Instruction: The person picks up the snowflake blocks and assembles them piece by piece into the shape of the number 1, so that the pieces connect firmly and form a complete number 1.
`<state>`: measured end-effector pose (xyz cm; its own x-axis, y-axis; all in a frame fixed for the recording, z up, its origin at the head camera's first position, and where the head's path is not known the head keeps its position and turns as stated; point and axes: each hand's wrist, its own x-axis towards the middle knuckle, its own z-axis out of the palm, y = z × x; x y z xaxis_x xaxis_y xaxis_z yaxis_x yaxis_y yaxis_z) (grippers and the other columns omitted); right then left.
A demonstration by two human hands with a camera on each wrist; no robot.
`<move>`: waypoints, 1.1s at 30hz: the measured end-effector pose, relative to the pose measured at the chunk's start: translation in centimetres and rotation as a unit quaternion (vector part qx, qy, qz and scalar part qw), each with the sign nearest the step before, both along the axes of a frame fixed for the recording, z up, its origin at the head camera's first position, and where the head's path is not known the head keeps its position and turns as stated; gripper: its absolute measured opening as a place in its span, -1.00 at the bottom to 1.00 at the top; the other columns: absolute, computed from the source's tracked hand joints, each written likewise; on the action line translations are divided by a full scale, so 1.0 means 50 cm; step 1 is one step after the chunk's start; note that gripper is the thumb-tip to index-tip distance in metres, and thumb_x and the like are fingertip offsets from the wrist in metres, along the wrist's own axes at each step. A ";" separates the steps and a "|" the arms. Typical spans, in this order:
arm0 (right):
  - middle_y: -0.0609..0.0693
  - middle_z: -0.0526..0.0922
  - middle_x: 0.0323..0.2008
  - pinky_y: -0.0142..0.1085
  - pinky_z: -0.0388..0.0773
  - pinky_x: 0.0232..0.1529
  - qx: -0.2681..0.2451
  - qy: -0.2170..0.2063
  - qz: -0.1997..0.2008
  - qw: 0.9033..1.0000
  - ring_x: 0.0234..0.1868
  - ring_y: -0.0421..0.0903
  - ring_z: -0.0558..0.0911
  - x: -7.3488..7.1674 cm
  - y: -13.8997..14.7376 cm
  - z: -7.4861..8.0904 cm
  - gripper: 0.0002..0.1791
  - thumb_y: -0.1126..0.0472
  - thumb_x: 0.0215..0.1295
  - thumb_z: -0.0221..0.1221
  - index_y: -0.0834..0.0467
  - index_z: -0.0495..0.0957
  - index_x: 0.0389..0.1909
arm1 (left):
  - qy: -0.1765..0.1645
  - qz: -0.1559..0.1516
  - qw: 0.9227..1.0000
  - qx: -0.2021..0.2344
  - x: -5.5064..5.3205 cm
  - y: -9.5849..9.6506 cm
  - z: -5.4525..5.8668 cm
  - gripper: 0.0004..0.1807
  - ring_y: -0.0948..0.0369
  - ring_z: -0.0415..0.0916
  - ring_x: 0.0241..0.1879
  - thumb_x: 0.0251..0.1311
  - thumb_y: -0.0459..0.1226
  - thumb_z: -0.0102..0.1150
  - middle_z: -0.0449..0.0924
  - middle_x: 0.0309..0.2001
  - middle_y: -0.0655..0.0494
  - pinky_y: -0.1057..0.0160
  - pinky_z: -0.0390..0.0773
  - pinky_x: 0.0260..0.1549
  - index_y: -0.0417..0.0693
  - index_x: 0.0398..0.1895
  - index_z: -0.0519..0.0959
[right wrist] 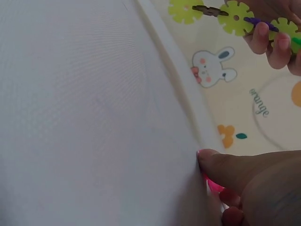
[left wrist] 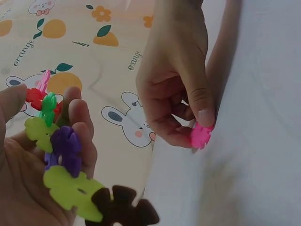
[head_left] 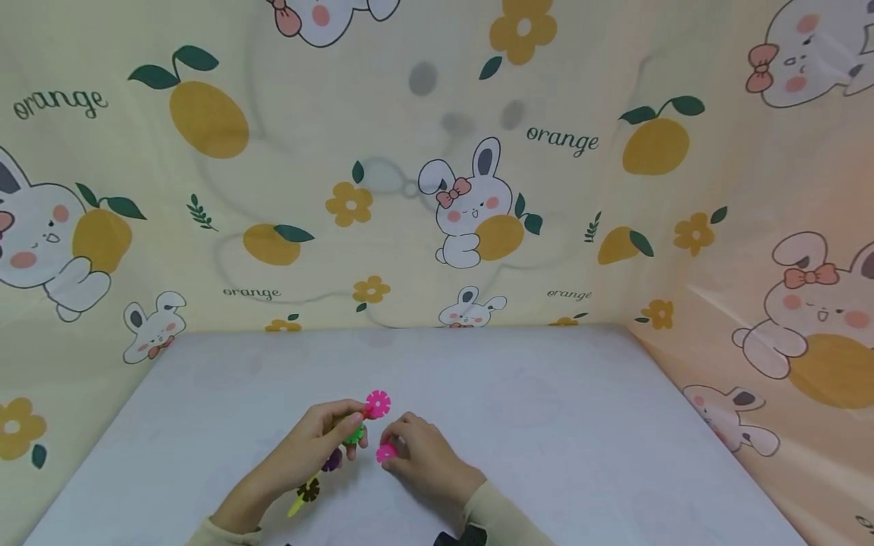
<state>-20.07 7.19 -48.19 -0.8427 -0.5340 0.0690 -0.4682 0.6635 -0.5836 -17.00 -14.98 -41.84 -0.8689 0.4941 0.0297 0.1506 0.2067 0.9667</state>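
Note:
My left hand [head_left: 307,447] holds a chain of interlocking snowflake discs [left wrist: 70,188] between thumb and fingers. A pink disc [head_left: 378,404] forms its upper end, joined to a red one [left wrist: 35,97]. Green [left wrist: 48,108], yellow-green [right wrist: 235,18], purple [left wrist: 67,149] and brown [left wrist: 124,207] discs follow along it, set crosswise to one another; the palm and fingers partly hide them. To the right, my right hand [head_left: 430,461] pinches a single pink snowflake disc [head_left: 386,453] by thumb and fingertips, apart from the chain. In the right wrist view the thumb covers most of this disc [right wrist: 215,185].
Both hands are over a white tabletop [head_left: 546,409]. Behind it and along the sides hangs a cream cloth [head_left: 382,121] printed with rabbits, oranges and flowers. A black object [head_left: 463,536] shows by the right sleeve [head_left: 505,516] at the bottom edge.

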 end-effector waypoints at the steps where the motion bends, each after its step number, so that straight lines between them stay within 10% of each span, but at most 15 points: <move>1: -0.23 0.55 -0.21 -0.45 0.42 -0.15 -0.001 -0.002 0.002 1.000 -0.22 -0.36 0.43 -0.001 0.001 0.001 -0.75 0.10 0.25 0.40 -0.01 0.62 -0.09 | 0.001 -0.001 1.000 0.002 0.000 0.001 -0.001 -0.53 0.34 0.53 -0.43 0.60 -0.09 -0.16 0.62 -0.24 -0.06 0.40 0.52 -0.51 -0.29 0.23 0.49; 19: -0.15 0.57 -0.46 -0.43 0.45 -0.45 -0.091 -0.104 -0.014 0.990 -0.50 -0.29 0.48 -0.022 0.022 0.020 -0.82 0.20 0.33 0.32 -0.01 0.54 -0.14 | -0.002 -0.003 0.999 0.046 0.000 0.009 0.001 -0.58 0.29 0.60 -0.23 0.59 -0.14 -0.12 0.60 -0.11 -0.12 0.28 0.70 -0.24 -0.34 0.18 0.46; 33: -0.07 0.60 -0.48 -0.50 0.35 -0.51 -0.164 -0.089 -0.010 0.982 -0.56 -0.30 0.38 -0.027 0.029 0.052 -0.81 0.25 0.35 0.30 0.11 0.54 -0.09 | 0.009 0.059 0.998 0.024 0.008 0.008 0.008 -0.63 0.33 0.47 -0.42 0.60 -0.20 -0.17 0.63 -0.20 -0.08 0.36 0.59 -0.39 -0.24 0.22 0.47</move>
<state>-21.42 8.62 -45.60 -0.8673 -0.4904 0.0859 -0.3285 0.4340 -0.8389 -16.61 -14.58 -41.44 -0.9203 0.3853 0.0670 0.1454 0.1781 0.9732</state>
